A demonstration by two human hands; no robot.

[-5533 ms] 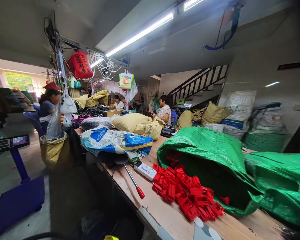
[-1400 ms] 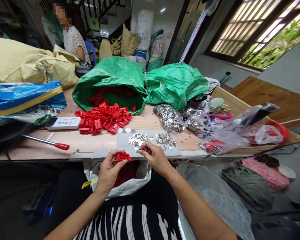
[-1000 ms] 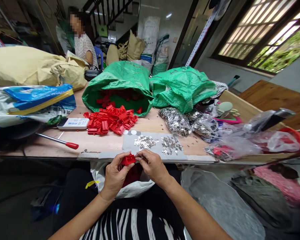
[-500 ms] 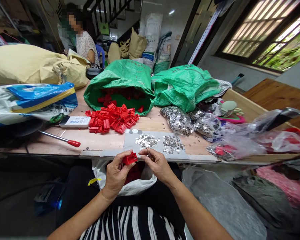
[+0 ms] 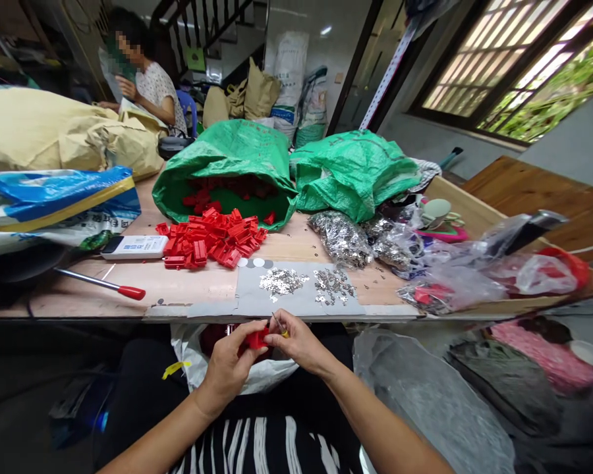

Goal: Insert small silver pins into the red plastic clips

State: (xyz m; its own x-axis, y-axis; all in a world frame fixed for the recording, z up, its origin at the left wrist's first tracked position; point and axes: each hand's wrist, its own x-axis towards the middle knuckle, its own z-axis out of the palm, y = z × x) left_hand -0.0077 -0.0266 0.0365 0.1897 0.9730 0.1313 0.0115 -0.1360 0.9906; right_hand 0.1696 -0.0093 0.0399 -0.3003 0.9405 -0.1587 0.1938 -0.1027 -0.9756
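My left hand (image 5: 227, 361) pinches a small red plastic housing (image 5: 257, 339) between thumb and fingers, just below the table edge. Right beside it, my right hand (image 5: 299, 343) is closed on a thin tool with a yellow part (image 5: 282, 332); its exact kind does not show. The fingertips of both hands meet at the housing and hide part of it. Under them an open white bag (image 5: 188, 349) lies in my lap, with dark red contents. Small shiny metal pieces lie in two piles, a left pile (image 5: 282, 282) and a right pile (image 5: 333, 286), on a grey sheet (image 5: 250, 301).
Red housings (image 5: 215, 238) spill from a green sack (image 5: 227, 148). Another green sack (image 5: 356, 171) stands right of it, behind bagged metal pieces (image 5: 340, 238). At left are a white box-shaped device (image 5: 141, 247) and a red-tipped lever (image 5: 131, 291). A person (image 5: 158, 92) sits at the back left.
My right hand has come in against the red housing, and the thin tool now shows in its fingers. Both hands sit slightly lower. The whole view has shifted a little.
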